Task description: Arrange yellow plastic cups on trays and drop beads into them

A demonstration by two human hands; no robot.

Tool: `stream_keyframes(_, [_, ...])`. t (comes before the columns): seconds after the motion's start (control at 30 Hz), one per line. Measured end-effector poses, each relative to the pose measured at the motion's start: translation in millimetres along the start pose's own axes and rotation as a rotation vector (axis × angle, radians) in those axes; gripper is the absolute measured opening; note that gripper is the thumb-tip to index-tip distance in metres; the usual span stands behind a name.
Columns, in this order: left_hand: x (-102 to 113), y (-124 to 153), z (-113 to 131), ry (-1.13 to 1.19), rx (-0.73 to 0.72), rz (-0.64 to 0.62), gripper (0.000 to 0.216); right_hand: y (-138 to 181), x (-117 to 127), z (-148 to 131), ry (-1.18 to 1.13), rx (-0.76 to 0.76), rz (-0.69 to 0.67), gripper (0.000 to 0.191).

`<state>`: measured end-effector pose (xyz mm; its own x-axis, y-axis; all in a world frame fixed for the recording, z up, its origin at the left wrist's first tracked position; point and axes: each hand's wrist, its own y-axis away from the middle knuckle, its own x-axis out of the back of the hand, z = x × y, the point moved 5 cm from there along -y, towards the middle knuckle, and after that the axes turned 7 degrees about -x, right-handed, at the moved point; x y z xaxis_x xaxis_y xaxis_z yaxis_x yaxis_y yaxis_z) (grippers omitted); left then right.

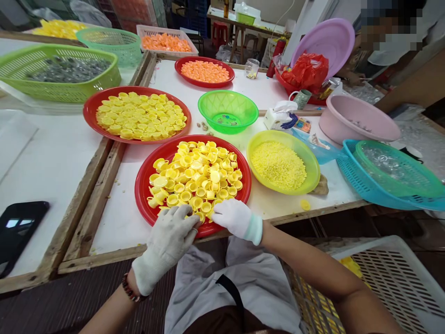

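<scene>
A red round tray (142, 197) in front of me holds a heap of small yellow plastic cups (196, 178) with handles. My left hand (170, 236), in a white knit glove, reaches over the tray's near rim, its fingers bent down among the nearest cups. Beside it, my right hand (233, 217), also gloved in white, has its fingers drawn together at the cups by the rim. Both hands' fingertips are partly hidden, so what they pinch cannot be made out. To the right, a yellow bowl (311, 183) contains many tiny yellow pieces.
Behind are a second red tray (91, 121) of yellow pieces, a green bowl (227, 109) and a red tray (181, 74) of orange pieces. Blue and pink basins stand right. A phone (22, 232) lies left. A white crate (392, 269) is low right. Another person is at far right.
</scene>
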<state>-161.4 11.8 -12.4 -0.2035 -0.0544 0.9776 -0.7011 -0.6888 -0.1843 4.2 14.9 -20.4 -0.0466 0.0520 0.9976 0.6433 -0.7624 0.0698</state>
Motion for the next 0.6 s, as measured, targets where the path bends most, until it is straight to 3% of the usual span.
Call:
stream_keyframes(0.13, [-3, 0, 4, 0.053, -0.026, 0.003, 0.024, 18, -11, 7, 0.001, 0.105, 0.07, 0.031])
stream_keyframes(0.23, [-1, -6, -9, 0.106, 0.043, 0.068, 0.028, 15, -10, 19, -0.017, -0.046, 0.123, 0.031])
stream_keyframes(0.33, [0, -23, -21, 0.035, 0.121, 0.026, 0.025, 2, -5, 22, 0.022, -0.186, 0.062, 0.029])
stream_keyframes(0.47, [1, -39, -27, -0.032, 0.129, -0.106, 0.019, -2, 6, 19, 0.027, -0.122, -0.045, 0.022])
stream_keyframes(0.53, [3, -41, -29, 0.013, 0.111, -0.094, 0.02, 0, 12, 22, -0.036, -0.075, -0.042, 0.017])
stream_keyframes(0.6, [5, -44, -33, 0.056, 0.124, -0.014, 0.023, -2, 19, 33, -0.121, -0.186, 0.02, 0.018])
